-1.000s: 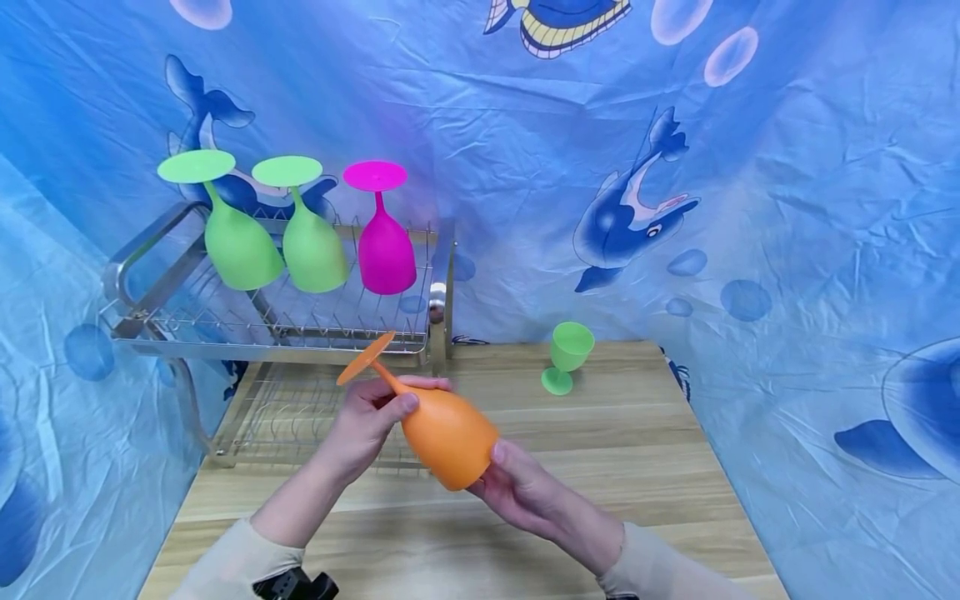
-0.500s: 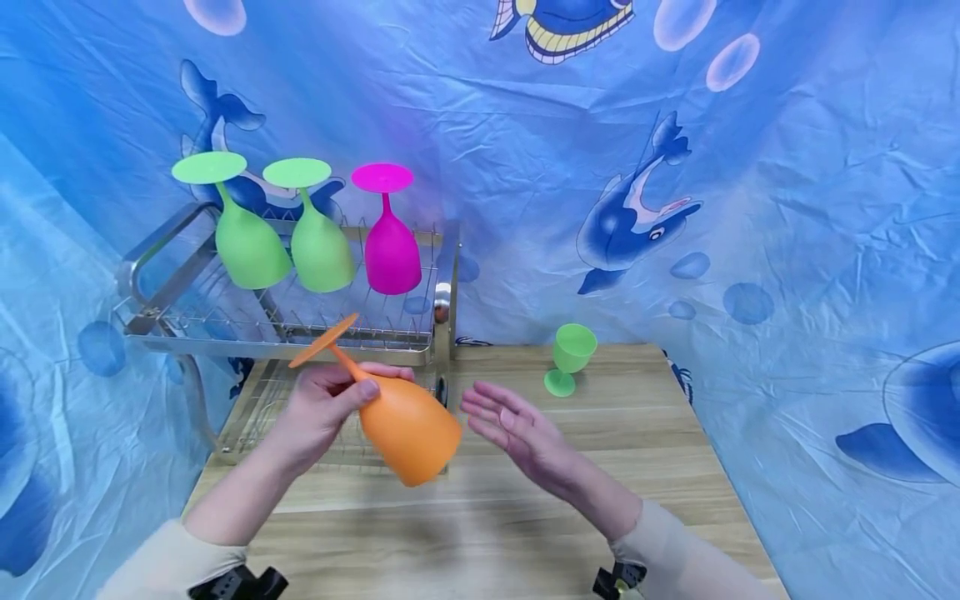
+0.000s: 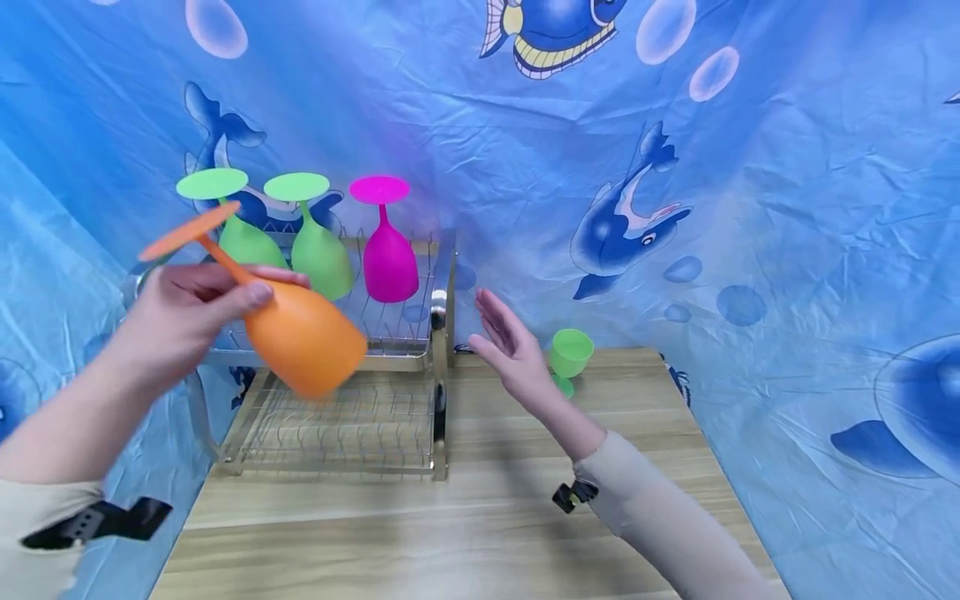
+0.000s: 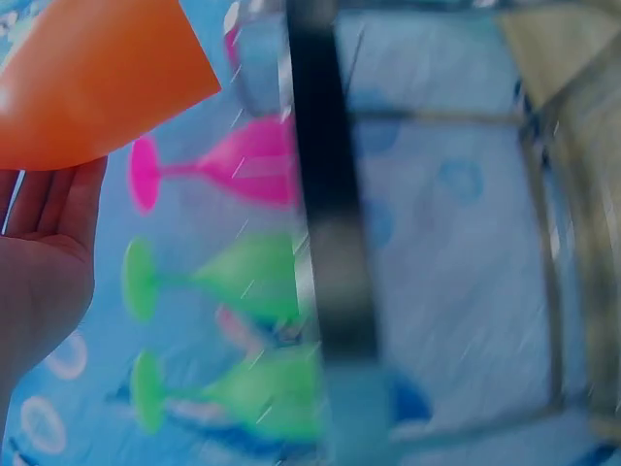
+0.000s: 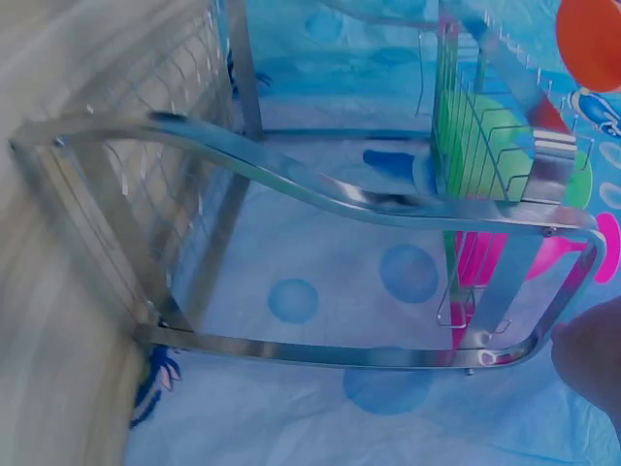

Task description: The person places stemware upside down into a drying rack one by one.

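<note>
In the head view my left hand (image 3: 195,312) grips an orange goblet (image 3: 303,337) near its stem, tilted with the foot up to the left and the bowl down to the right. It overlaps the front left of the dish rack (image 3: 405,363). My right hand (image 3: 517,354) is raised at the rack's right side with fingers extended, holding nothing. Behind it stands a small green goblet (image 3: 572,352) upright on the table, partly hidden. On the rack's upper tier, two green goblets (image 3: 321,258) and a magenta goblet (image 3: 390,262) stand upside down in a row.
Below, the rack has a lower wire tier (image 3: 337,429) standing on the wooden table (image 3: 450,533). A blue curtain (image 3: 825,250) printed with dolphins and bubbles hangs behind and at both sides.
The right hand has let go of the orange goblet's bowl and moved up and away from it. My left hand has carried the goblet up and left to the rack's upper tier.
</note>
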A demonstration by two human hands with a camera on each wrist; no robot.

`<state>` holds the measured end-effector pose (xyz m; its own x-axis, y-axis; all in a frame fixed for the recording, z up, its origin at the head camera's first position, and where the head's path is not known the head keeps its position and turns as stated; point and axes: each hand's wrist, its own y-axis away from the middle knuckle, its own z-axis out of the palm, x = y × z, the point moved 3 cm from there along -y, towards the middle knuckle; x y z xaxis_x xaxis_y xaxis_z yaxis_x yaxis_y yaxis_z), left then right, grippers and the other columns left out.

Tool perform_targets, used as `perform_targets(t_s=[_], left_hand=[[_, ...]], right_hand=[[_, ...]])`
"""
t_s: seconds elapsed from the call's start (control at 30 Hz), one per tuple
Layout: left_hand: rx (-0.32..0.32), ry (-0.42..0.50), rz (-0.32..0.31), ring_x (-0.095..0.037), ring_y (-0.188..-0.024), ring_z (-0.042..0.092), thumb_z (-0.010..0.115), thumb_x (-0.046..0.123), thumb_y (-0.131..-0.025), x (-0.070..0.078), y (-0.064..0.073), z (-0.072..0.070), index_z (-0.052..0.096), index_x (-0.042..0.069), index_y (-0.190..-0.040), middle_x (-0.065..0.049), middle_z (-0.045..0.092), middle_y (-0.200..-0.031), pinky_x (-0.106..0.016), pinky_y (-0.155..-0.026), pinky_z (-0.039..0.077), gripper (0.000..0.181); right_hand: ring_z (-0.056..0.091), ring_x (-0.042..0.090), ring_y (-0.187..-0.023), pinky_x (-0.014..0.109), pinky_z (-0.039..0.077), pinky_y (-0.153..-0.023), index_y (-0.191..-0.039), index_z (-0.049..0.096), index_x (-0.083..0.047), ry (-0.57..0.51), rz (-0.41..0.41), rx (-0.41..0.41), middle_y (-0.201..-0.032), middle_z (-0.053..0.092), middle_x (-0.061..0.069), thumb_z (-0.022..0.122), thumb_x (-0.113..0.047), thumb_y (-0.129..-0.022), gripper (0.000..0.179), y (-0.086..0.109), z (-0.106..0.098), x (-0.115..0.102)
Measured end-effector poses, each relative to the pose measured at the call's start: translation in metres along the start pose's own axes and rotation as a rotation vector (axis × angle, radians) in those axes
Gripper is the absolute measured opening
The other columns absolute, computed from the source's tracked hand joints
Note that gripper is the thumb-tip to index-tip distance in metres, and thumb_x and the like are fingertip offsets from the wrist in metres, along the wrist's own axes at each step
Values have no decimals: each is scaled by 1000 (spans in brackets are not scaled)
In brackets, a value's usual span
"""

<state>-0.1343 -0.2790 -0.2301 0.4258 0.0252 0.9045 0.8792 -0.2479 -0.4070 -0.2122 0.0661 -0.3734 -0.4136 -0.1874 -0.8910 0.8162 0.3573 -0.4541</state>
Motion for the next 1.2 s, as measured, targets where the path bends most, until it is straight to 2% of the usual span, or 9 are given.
perform_targets(t_s=[0.13,0.37,0.57,0.73,0.83,0.9,1.0,1.13,1.2], left_hand=[[91,-80,-41,-14,-125,67,65,-5,-104,11,-15,-32,68,-13,-132,-7,81,-117,-13,-97,54,29],[218,-490,-133,-6,-125,60,69,17,-106,22,-36,-75,73,2,-135,16,79,-113,-7,-100,48,33],[305,-597,-241,-1,-117,55,71,34,-104,19,-43,-98,73,17,-140,33,73,-100,-3,-100,44,40],[326,-676,-290,0,-112,50,70,42,-103,11,-45,-110,70,20,-144,39,67,-95,-30,-127,32,46],[324,-734,-319,-1,-110,48,69,48,-103,3,-47,-116,70,21,-144,41,64,-91,-50,-130,30,50],[325,-779,-341,-2,-108,47,69,52,-102,-1,-47,-121,71,19,-144,41,62,-88,-56,-127,34,53],[320,-854,-357,-4,-99,48,69,56,-100,-6,-49,-126,72,9,-139,40,60,-83,-39,-105,53,61],[301,-934,-338,-6,-88,50,70,55,-100,-11,-50,-131,70,-4,-132,35,62,-81,-22,-67,42,68],[290,-955,-332,-8,-85,50,70,55,-100,-13,-52,-132,70,-6,-130,28,67,-81,-22,-63,42,68]], right_hand=[[31,17,-160,30,27,-129,-169,27,-5,94,-73,34,-175,31,5,69,-14,-103,79,-19,11,1],[26,14,-161,32,25,-130,-171,24,-12,230,-163,50,-176,25,-2,71,-18,-103,83,-43,28,3],[21,14,-162,30,24,-130,-171,22,-8,272,-137,64,-178,21,7,71,-20,-103,84,-55,36,7],[21,12,-162,28,24,-129,-171,21,-8,270,-112,79,-178,20,8,71,-22,-104,85,-58,38,10],[21,11,-162,27,25,-129,-171,21,-8,278,-113,77,-178,19,11,71,-21,-104,85,-59,39,13],[20,12,-162,27,25,-129,-171,21,-9,282,-116,75,-178,19,12,71,-21,-104,85,-60,39,14],[20,11,-162,28,26,-129,-171,20,-11,292,-112,79,-178,18,10,71,-22,-104,85,-60,40,15],[20,10,-162,27,26,-128,-172,20,-13,305,-101,79,-179,17,7,72,-24,-104,86,-60,40,16],[19,10,-162,27,26,-128,-172,19,-13,310,-99,75,-179,16,8,73,-23,-103,88,-60,40,16]])
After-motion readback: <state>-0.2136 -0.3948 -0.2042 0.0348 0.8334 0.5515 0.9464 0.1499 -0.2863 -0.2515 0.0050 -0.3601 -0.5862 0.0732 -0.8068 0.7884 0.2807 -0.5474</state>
